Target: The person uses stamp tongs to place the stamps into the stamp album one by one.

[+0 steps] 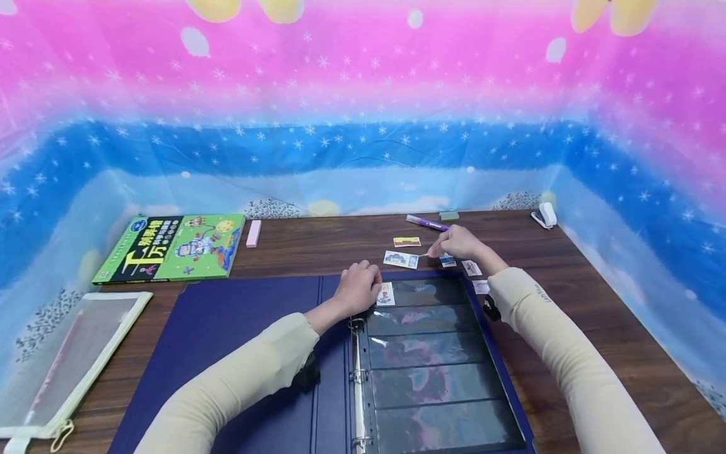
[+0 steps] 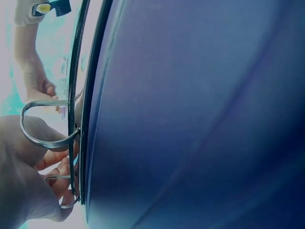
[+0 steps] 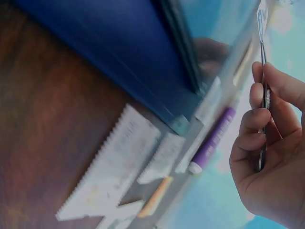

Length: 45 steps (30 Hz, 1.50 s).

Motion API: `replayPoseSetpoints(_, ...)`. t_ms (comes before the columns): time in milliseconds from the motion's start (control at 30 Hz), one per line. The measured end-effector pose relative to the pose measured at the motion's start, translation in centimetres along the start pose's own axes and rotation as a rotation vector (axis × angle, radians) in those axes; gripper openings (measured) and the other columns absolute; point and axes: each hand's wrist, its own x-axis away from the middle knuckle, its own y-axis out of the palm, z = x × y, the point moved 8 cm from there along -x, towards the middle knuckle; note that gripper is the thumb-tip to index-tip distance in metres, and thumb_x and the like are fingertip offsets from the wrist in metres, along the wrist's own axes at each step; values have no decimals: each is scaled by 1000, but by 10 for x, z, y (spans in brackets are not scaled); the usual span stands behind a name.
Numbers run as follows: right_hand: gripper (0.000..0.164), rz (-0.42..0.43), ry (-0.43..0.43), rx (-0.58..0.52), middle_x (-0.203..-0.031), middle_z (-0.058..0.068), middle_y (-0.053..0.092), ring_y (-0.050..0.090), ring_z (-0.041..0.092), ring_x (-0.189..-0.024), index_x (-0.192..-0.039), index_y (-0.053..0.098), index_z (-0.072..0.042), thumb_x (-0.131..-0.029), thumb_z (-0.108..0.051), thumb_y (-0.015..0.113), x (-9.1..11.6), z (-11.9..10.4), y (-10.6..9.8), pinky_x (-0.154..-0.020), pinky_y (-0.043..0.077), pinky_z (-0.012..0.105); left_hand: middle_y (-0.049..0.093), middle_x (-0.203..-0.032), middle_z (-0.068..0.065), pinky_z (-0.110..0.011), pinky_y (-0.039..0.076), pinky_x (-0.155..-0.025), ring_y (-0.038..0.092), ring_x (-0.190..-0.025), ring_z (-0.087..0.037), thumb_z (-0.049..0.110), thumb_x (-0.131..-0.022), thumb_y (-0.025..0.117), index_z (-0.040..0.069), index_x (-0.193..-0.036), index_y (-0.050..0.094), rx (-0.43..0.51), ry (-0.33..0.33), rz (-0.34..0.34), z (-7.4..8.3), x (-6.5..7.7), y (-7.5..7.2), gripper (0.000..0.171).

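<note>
A navy ring binder (image 1: 255, 340) lies spread on the table, its black page (image 1: 431, 353) divided into clear strip pockets. My left hand (image 1: 358, 289) rests with bent fingers at the page's top left, beside a stamp (image 1: 386, 294) in the top strip. Metal rings (image 2: 45, 143) partly cover that hand in the left wrist view. My right hand (image 1: 458, 243) pinches metal tweezers (image 3: 265, 95) beyond the binder's top edge. At their tip is a stamp (image 1: 401, 259), pale with a bluish picture. A yellow-red stamp (image 1: 407, 241) and a blue stamp (image 1: 448, 260) lie close by.
More stamps (image 1: 471, 268) lie right of the binder's top corner. Behind are a purple marker (image 1: 426, 222), a green block (image 1: 449, 215) and a white stapler (image 1: 544, 215). To the left are a green book (image 1: 198, 249), a pink bar (image 1: 253, 233) and a zip pouch (image 1: 79, 359).
</note>
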Motion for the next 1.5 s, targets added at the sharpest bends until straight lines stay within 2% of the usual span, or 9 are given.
replayPoseSetpoints(67, 21, 17, -6, 5, -107, 15, 70, 63, 29, -101, -96, 74, -7, -85, -20, 62, 3, -2, -8, -78, 45, 33, 53, -83, -6, -32, 30, -68, 45, -75, -21, 12, -87, 56, 10, -78, 55, -10, -12, -55, 4, -1, -3, 9)
replayPoseSetpoints(167, 22, 34, -20, 10, -116, 17, 66, 59, 24, -76, -99, 73, -7, -86, -21, 62, 7, -6, -19, -66, 43, 31, 51, -82, -5, -30, 29, -66, 46, -75, -21, 17, -87, 57, 10, -78, 53, -42, -36, -162, 6, -8, -3, 12)
replayPoseSetpoints(267, 21, 36, -35, 15, -117, 18, 65, 38, 17, -56, -99, 73, -7, -86, -20, 64, 10, -8, -25, -54, 32, 30, 52, -80, -3, -29, 30, -64, 49, -73, -19, 23, -88, 60, 10, -77, 53, -57, -60, -263, 10, -16, -3, 18)
replayPoseSetpoints(367, 20, 20, -60, 46, -114, 16, 66, 54, 18, -67, -98, 74, -8, -86, -21, 64, 12, -8, -25, -60, 40, 30, 55, -76, -2, -27, 32, -61, 52, -69, -18, 29, -87, 63, 10, -76, 53, -37, -68, -298, 14, -22, -2, 24)
replayPoseSetpoints(500, 20, -18, -89, 68, -105, 13, 68, 61, 26, -96, -98, 74, -8, -84, -20, 66, 16, -6, -21, -80, 46, 36, 57, -69, 0, -26, 32, -62, 51, -64, -15, 33, -84, 67, 10, -74, 55, 33, -73, -255, 16, -24, 1, 28)
replayPoseSetpoints(667, 17, -62, -119, 27, -90, 10, 68, 57, 20, -80, -95, 74, -5, -83, -15, 67, 20, -1, -15, -75, 44, 31, 57, -65, 2, -25, 31, -64, 50, -61, -13, 31, -84, 68, 12, -71, 56, 67, -69, -178, 13, -23, 4, 26)
replayPoseSetpoints(833, 15, -92, -198, 55, -78, 6, 66, 45, 11, -65, -93, 75, -5, -83, -15, 68, 22, 2, -8, -66, 36, 27, 59, -65, 2, -23, 32, -59, 50, -58, -13, 31, -84, 67, 13, -72, 57, 65, -80, -165, 10, -22, 5, 24)
replayPoseSetpoints(1233, 15, -13, -177, 92, -81, 4, 64, 45, 15, -67, -95, 75, -8, -84, -16, 67, 26, -1, -14, -63, 35, 29, 56, -59, 4, -23, 30, -59, 47, -54, -12, 31, -83, 68, 16, -67, 56, 103, -33, -112, 9, -21, 1, 25)
replayPoseSetpoints(1500, 13, -73, -220, 103, -74, 2, 61, 41, 13, -63, -92, 76, -10, -83, -16, 68, 27, -2, -6, -63, 35, 28, 55, -59, 5, -23, 30, -60, 47, -55, -11, 32, -82, 69, 16, -68, 56, 97, -45, -99, 8, -20, 2, 25)
